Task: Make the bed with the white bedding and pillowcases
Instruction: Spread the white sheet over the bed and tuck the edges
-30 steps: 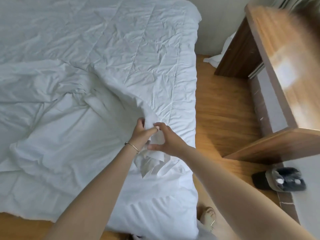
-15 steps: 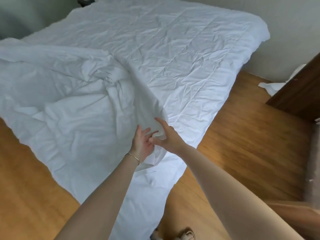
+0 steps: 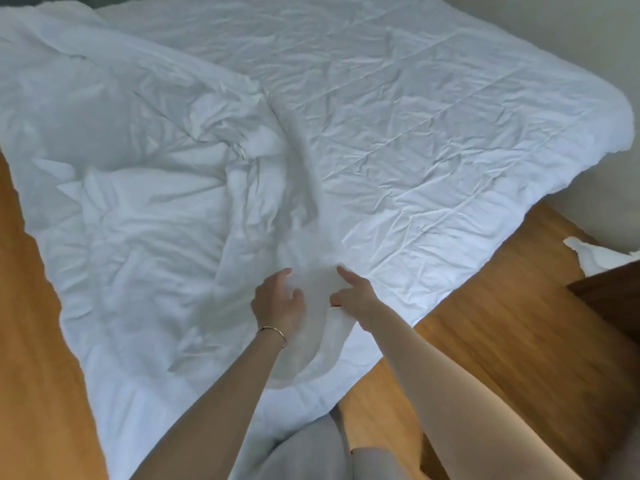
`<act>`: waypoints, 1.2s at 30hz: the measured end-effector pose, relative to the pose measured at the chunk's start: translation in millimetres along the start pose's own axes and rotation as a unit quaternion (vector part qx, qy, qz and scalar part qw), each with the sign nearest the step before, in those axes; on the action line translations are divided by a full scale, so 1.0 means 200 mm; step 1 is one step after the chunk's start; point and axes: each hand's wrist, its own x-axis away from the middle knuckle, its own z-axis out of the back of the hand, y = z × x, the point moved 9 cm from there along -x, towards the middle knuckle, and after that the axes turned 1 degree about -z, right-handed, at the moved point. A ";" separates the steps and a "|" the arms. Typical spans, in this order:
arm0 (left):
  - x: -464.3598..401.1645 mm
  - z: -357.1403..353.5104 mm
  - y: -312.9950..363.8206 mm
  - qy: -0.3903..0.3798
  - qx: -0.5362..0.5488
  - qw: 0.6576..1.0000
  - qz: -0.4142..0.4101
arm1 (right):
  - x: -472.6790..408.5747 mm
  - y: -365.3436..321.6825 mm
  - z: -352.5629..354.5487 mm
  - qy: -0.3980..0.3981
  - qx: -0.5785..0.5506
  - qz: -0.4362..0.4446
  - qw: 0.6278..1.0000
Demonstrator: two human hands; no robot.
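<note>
The white duvet cover [image 3: 131,188] lies bunched over the quilted duvet [image 3: 433,109] on the bed. The right hand [image 3: 353,296] pinches its edge; the left hand [image 3: 277,303] rests released (fingers spread). Best to find the corner before pulling.

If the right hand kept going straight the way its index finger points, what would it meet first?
Most likely the bunched white duvet cover, whose raised fold lies just beyond the right hand; the index finger aims up and slightly left at it. Depth is unclear, so it may already touch.
</note>
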 end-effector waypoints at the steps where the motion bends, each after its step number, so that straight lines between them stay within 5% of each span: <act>1: -0.01 0.00 -0.01 0.015 -0.075 0.997 0.007 | -0.02 -0.04 0.06 0.020 0.045 0.023 0.999; 3: -0.03 -0.07 -0.06 -0.029 -0.087 0.993 0.073 | -0.02 -0.16 0.18 0.033 0.129 0.091 0.987; 6: -0.05 -0.28 0.03 -0.098 0.060 0.990 0.082 | 0.00 -0.36 0.56 0.115 0.200 0.203 0.951; 9: -0.06 -0.49 0.22 -0.138 -0.001 0.990 -0.028 | -0.07 -0.34 1.16 0.231 0.270 0.099 0.930; 12: -0.06 -0.63 0.29 -0.145 -0.146 0.977 -0.063 | -0.20 -0.15 1.39 0.159 0.518 -0.041 0.839; 14: -0.04 -0.68 0.24 -0.136 -0.180 0.974 -0.019 | -0.29 -0.04 1.36 0.094 0.596 -0.056 0.796; 17: 0.03 -0.64 0.09 -0.083 -0.246 0.964 0.065 | -0.37 0.04 1.07 -0.033 0.578 0.043 0.814; 21: 0.14 -0.47 -0.21 -0.032 -0.191 0.953 0.234 | -0.37 0.03 0.69 -0.155 0.560 0.108 0.806; 25: 0.30 -0.25 -0.48 0.037 -0.118 0.931 0.344 | -0.46 0.16 0.63 -0.102 0.609 -0.010 0.787; 28: 0.37 -0.16 -0.62 0.083 0.065 0.937 0.334 | -0.68 0.44 0.88 -0.041 0.606 -0.140 0.782; 30: 0.39 -0.15 -0.61 0.048 0.137 0.952 0.269 | -0.61 0.39 0.88 0.037 0.581 -0.123 0.804; 32: 0.39 -0.18 -0.49 -0.022 0.149 0.971 0.189 | -0.41 0.20 0.65 0.100 0.547 0.011 0.831; 34: 0.41 -0.32 -0.31 -0.161 0.140 0.974 0.081 | -0.16 0.05 0.27 0.046 0.413 0.134 0.900; 36: 0.48 -0.47 -0.22 -0.318 0.105 0.942 0.022 | 0.01 -0.01 -0.11 -0.031 0.332 0.217 0.918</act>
